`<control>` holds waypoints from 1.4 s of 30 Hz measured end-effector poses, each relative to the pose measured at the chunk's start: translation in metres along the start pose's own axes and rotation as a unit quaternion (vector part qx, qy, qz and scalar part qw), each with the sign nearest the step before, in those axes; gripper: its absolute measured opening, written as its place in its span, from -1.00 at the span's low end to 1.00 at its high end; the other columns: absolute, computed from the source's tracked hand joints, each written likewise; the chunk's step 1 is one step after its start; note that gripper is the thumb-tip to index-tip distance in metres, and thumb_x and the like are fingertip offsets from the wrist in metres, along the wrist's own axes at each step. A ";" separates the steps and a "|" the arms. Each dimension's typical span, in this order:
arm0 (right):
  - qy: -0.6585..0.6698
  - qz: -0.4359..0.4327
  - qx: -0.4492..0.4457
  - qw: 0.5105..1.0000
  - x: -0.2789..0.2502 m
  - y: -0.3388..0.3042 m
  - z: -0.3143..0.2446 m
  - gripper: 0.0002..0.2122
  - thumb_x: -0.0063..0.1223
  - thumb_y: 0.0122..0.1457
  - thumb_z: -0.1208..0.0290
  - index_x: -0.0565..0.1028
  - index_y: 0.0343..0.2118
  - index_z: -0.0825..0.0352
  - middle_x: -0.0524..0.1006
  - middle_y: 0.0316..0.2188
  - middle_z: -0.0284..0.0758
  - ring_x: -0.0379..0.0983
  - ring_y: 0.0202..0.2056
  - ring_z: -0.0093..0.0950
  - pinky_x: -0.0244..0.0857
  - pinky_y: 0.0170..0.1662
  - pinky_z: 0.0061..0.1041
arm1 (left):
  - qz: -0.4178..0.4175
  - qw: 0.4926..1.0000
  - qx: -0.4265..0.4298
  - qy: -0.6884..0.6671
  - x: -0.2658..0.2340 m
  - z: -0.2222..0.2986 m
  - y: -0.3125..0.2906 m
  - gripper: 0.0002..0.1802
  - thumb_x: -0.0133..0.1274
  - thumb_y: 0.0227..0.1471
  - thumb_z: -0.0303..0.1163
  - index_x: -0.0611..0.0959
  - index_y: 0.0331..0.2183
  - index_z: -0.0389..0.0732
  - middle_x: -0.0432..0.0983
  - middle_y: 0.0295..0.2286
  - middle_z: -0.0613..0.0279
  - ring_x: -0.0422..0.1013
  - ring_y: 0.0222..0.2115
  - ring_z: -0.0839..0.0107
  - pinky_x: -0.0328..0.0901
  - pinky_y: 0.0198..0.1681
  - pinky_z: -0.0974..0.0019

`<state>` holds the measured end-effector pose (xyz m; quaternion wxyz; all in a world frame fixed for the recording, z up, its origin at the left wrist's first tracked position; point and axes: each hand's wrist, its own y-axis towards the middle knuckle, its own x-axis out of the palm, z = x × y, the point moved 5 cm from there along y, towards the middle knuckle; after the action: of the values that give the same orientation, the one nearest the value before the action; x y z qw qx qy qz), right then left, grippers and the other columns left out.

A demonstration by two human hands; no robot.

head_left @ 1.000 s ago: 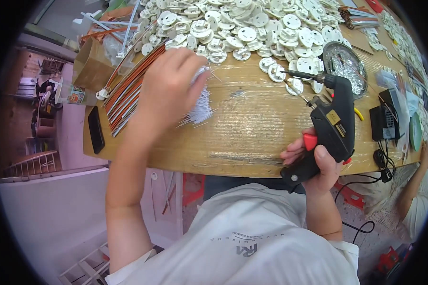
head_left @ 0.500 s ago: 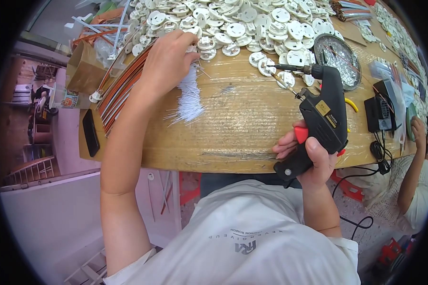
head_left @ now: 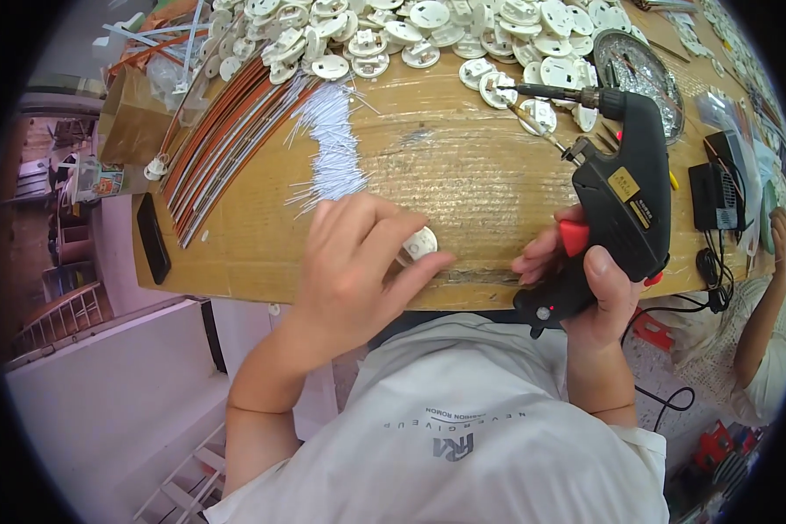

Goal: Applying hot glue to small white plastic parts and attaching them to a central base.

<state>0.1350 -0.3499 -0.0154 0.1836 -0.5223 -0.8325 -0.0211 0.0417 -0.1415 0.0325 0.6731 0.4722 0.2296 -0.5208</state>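
My left hand is over the front part of the table, with thumb and fingers curved around a small white round plastic disc. Most of that disc is covered by the fingers. A black soldering gun with a red trigger sits in my right hand, which is wrapped around its handle. Its long tip and a thin feed tube point left, above a few loose white discs. Beyond my left hand lies a heap of short thin white wires.
A large pile of white discs covers the back. Orange and grey strips, a black phone and a paper bag lie left. At right are a round dish, a black power box with cable, and another person's hand.
My left hand has come from the disc pile toward the table's front edge, now with a white disc. The soldering gun stays in my right hand; the view has shifted slightly.
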 end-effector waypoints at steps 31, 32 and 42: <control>-0.028 0.014 -0.006 0.999 0.004 -0.001 -0.001 -0.45 -0.01 0.21 0.13 0.39 0.06 0.57 0.62 -0.35 -0.07 0.64 -0.38 -0.25 0.53 -0.35 -0.41 | 0.084 0.989 -0.086 0.092 -0.029 -0.038 -0.016 -0.74 0.38 -0.06 -0.46 0.74 -0.24 -0.21 0.58 -0.29 0.24 0.46 -0.31 0.28 0.18 -0.20 0.23; -0.028 0.014 -0.007 1.000 0.004 -0.001 -0.001 -0.45 -0.01 0.21 0.13 0.39 0.06 0.57 0.62 -0.35 -0.07 0.64 -0.38 -0.25 0.53 -0.35 -0.41 | 0.071 0.980 -0.132 0.133 -0.032 -0.046 -0.015 -0.78 0.36 -0.03 -0.49 0.74 -0.26 -0.22 0.57 -0.31 0.22 0.44 -0.29 0.25 0.20 -0.17 0.25; -0.038 0.012 -0.009 0.999 0.005 -0.002 -0.001 -0.47 -0.03 0.23 0.17 0.39 0.07 0.58 0.62 -0.35 -0.05 0.64 -0.38 -0.24 0.53 -0.34 -0.42 | 0.028 0.988 -0.090 0.121 -0.027 -0.056 -0.010 -0.89 0.32 0.01 -0.51 0.75 -0.34 -0.22 0.56 -0.36 0.26 0.42 -0.33 0.36 0.11 -0.19 0.28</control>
<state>0.1321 -0.3466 -0.0122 0.1477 -0.5346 -0.8320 -0.0066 0.0331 -0.0795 0.0253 0.6945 0.4752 0.3419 -0.4183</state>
